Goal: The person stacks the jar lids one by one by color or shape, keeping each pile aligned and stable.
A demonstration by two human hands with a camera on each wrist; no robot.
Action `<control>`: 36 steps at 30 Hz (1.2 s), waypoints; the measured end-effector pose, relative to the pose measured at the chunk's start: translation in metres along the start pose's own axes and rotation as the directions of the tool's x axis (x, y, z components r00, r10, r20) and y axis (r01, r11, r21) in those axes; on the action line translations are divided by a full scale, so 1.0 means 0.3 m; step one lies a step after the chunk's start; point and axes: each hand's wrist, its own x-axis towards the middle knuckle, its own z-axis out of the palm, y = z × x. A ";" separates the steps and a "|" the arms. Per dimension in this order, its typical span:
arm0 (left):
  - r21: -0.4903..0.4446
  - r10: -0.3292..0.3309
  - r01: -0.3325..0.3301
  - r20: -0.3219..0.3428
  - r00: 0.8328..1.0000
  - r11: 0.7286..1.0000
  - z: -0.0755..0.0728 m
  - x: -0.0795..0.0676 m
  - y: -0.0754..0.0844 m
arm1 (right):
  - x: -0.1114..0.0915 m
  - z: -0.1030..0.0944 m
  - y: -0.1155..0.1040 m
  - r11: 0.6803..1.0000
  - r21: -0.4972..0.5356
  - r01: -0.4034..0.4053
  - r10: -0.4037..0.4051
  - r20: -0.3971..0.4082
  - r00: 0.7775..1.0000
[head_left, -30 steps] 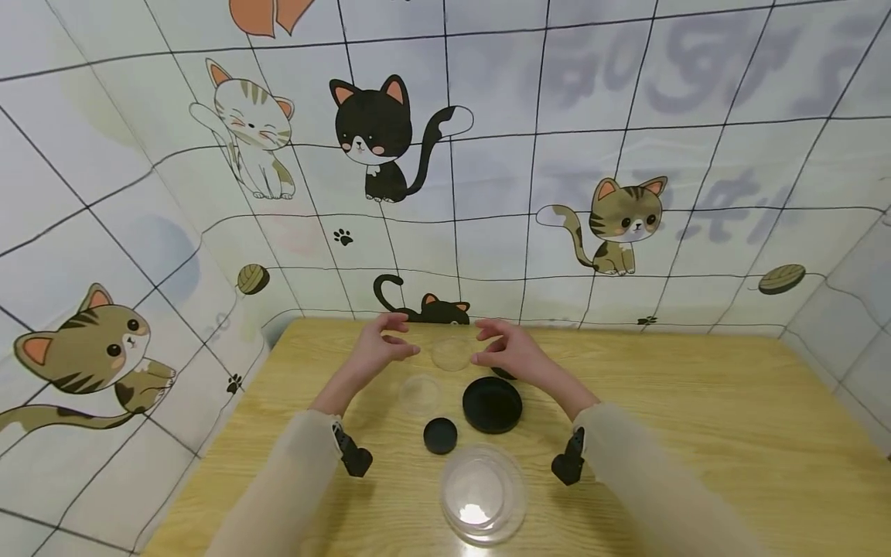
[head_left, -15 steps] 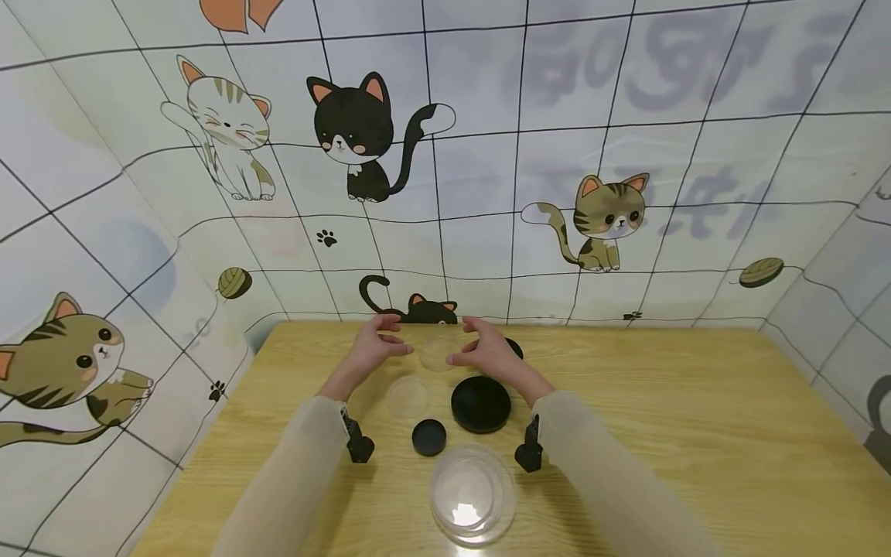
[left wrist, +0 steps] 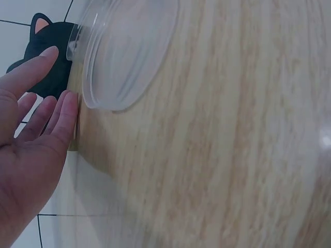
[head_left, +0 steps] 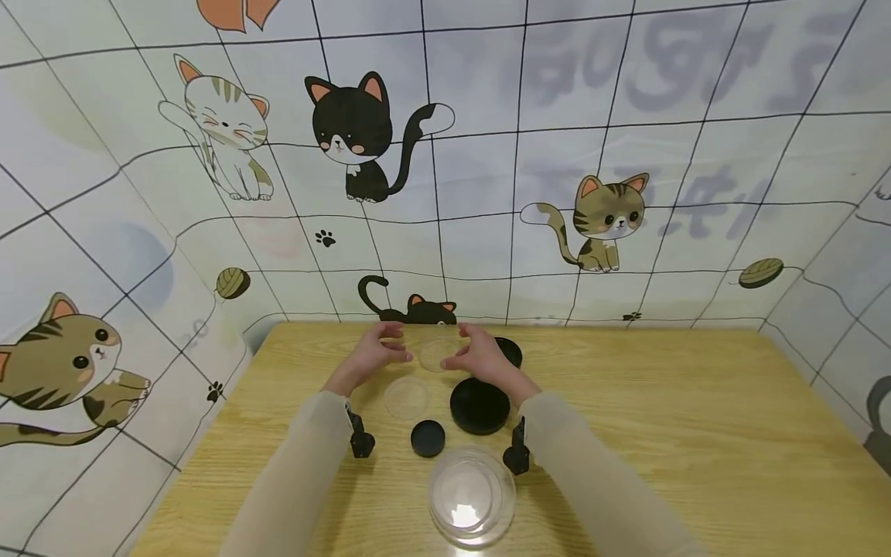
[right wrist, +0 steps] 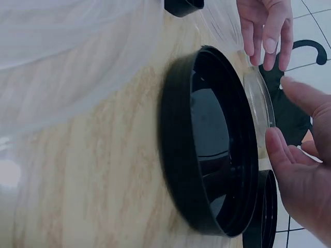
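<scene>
At the back of the table, a clear round plastic piece point(head_left: 433, 354) lies between my two hands. My left hand point(head_left: 376, 352) is at its left side, fingers apart and loosely bent, holding nothing. On the other side is my right hand point(head_left: 485, 357), its thumb tip overlapping the clear edge in the head view. The right wrist view shows that hand's thumb and fingers point(right wrist: 279, 150) spread beside the clear rim point(right wrist: 260, 98). In the left wrist view, a clear ribbed-edge container point(left wrist: 129, 54) stands past the left fingertips, with a gap between.
Nearer me are another clear round piece point(head_left: 407, 398), a large black lid point(head_left: 480, 406), a small black lid point(head_left: 428, 439) and a large clear round container point(head_left: 472, 497). A further black lid point(head_left: 510, 352) sits behind my right hand. A cat-printed wall covering point(head_left: 480, 178) rises behind the table point(head_left: 661, 433).
My right hand has moved left, closer to the clear round piece, uncovering more of the black lid behind it. The left hand has stayed nearly in place. The head view has shifted slightly.
</scene>
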 end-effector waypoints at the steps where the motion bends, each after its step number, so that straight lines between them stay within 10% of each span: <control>1: -0.003 -0.001 0.001 0.000 1.000 1.000 -0.002 0.000 -0.004 | 0.003 0.005 0.001 1.000 -0.014 0.005 -0.005 -0.006 1.000; 16: 0.018 0.032 -0.033 0.083 0.996 0.999 0.030 0.027 -0.010 | 0.038 0.040 -0.008 0.974 -0.228 0.011 -0.008 0.012 1.000; 36: 0.137 -0.007 0.002 0.036 0.999 0.991 0.007 0.023 -0.035 | 0.070 0.109 -0.001 0.982 -0.187 0.007 -0.015 -0.044 0.999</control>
